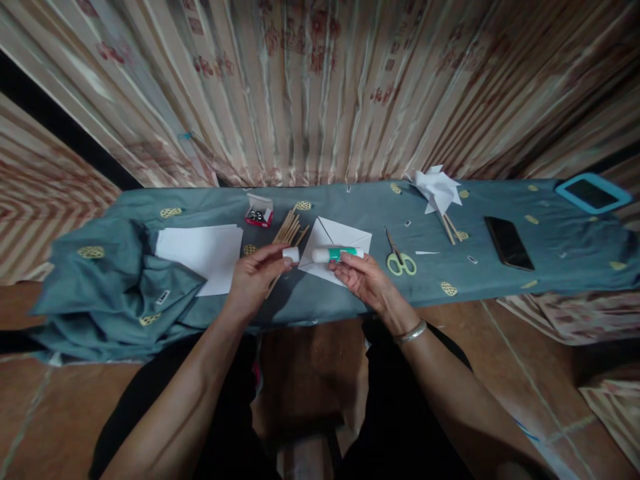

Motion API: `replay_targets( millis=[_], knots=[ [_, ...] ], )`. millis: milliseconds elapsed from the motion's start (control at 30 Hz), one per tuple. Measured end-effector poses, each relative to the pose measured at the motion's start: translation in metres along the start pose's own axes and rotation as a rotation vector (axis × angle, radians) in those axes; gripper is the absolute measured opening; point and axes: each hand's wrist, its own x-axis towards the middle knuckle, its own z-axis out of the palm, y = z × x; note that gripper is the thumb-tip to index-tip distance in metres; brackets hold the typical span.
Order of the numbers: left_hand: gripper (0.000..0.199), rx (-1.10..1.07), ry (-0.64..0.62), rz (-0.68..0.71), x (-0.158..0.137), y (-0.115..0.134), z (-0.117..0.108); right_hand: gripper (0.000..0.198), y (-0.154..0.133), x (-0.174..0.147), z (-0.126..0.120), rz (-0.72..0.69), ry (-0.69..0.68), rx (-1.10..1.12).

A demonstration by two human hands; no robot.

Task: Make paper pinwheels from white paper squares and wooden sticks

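Between thumb and fingers, my left hand [257, 277] pinches a small white cap [291, 255]. My right hand [364, 277] grips a green and white glue stick [330, 255], its white end pointing left toward the cap, with a gap between them. Under the glue stick lies a square of white paper [345, 231] with lines running in from its corners. Thin wooden sticks [287, 229] lie in a bundle just beyond my left hand, which partly covers them. Green-handled scissors [399, 257] rest to the right of the paper.
At left are a stack of white paper [200, 257] and bunched cloth [115, 280]. A small open box [259, 212] holds shiny metal bits. To the right are white paper pinwheels [436, 189] on sticks, a dark phone [509, 243] and a blue-framed tablet [593, 193]. A curtain [320, 100] hangs behind.
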Motion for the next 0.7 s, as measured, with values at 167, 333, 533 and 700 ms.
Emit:
replay_targets(
  millis=[167, 333, 533, 700],
  knots=[
    [0.047, -0.034, -0.024, -0.027, -0.0037, 0.0025, 0.0048, 0.017, 0.0052, 0.0004, 0.0056, 0.011, -0.011, -0.002],
    [0.045, -0.024, -0.047, -0.032, -0.005, 0.0011, 0.005, 0.019, 0.0057, 0.0012, 0.006, 0.003, 0.003, 0.002],
    [0.043, 0.017, -0.068, -0.004, -0.0046, -0.0015, 0.003, 0.019, 0.007, 0.0011, 0.0087, 0.001, 0.014, -0.017],
    [0.041, 0.003, -0.078, 0.007, -0.003, -0.0041, 0.0028, 0.021, 0.0069, 0.0002, 0.0112, 0.006, 0.019, -0.04]
  ],
)
